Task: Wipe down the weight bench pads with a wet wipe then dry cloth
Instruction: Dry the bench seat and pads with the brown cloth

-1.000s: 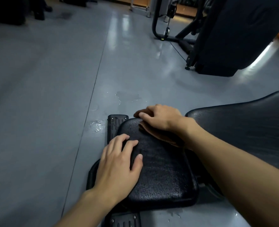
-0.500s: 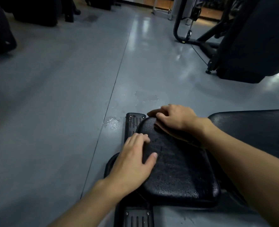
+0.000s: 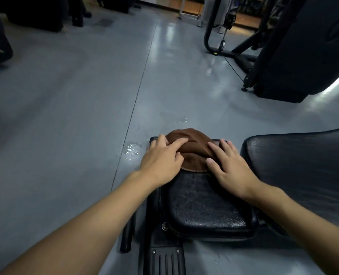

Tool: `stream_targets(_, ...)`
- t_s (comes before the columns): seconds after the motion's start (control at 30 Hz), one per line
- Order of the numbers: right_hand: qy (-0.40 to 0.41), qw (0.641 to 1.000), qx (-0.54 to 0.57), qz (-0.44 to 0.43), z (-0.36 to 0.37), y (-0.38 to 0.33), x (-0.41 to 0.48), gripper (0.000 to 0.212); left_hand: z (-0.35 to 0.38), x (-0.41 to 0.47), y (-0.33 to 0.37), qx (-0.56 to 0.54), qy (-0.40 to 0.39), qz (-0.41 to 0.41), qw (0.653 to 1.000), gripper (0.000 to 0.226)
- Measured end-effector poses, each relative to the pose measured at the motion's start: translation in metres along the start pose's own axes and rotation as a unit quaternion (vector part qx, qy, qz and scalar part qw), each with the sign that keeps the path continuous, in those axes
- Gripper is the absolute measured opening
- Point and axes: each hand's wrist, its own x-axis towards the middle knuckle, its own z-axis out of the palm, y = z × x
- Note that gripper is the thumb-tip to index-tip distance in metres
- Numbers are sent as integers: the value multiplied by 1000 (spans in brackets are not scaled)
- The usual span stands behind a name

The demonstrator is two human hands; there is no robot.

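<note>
A small black bench seat pad (image 3: 202, 203) lies in front of me, its textured surface glistening wet. A brown cloth (image 3: 190, 149) is spread over the pad's far end. My left hand (image 3: 161, 161) lies flat on the cloth's left side, fingers spread and straight. My right hand (image 3: 230, 167) presses flat on the cloth's right side, fingers extended. The larger back pad (image 3: 303, 165) slopes away to the right.
The black bench frame foot (image 3: 162, 257) sits on the grey floor below the pad. Water spots (image 3: 131, 151) lie on the floor left of the pad. A black machine (image 3: 303, 46) with a tubular frame stands at the back right. Dark equipment (image 3: 31, 12) lines the far left.
The cloth, earlier bunched under my right hand, is now spread over the pad's far end. My left hand moved forward onto it, and my right hand shifted to its right side.
</note>
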Motion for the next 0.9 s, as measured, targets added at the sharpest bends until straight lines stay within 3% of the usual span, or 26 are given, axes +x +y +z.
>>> stream_targets(0.07, 35, 999, 18, -3, 10, -3, -5, 66, -4, 5, 6, 38, 2, -22, 999, 38)
stream_targets(0.23, 66, 993, 97, -1, 10, -2, -3, 78, 8, 38, 17, 11, -71, -51, 996, 65)
stream_targets(0.6, 73, 991, 110, -18, 9, -2, -5, 75, 17, -32, 19, 26, -38, -161, 986, 70)
stream_targets(0.77, 76, 987, 140, -29, 11, 3, 0, 74, 17, 14, 11, -127, -24, -179, 975, 74)
stream_targets(0.9, 91, 981, 168, -37, 10, 3, 0, 68, 25, -2, 9, -136, 21, -172, 975, 74)
